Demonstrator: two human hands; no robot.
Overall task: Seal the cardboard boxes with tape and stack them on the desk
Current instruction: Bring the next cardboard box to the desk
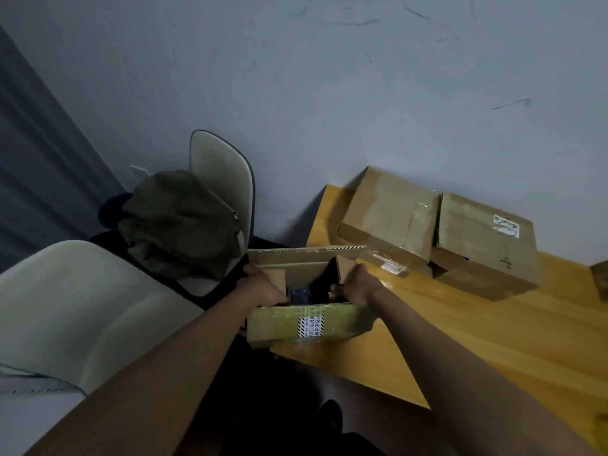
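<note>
Brown open box (297,274) with black-and-white striped label (310,321); yellow desk (477,337); cream chairs (98,311); olive bag (181,222).

A green jacket (181,222) lies heaped on a pale chair (221,166), with another pale chair (82,311) nearer.

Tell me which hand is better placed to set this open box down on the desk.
The right hand, probably. It grips the open box's desk-side wall, right above the desk edge. The left hand holds the far side, over the chairs.
</note>
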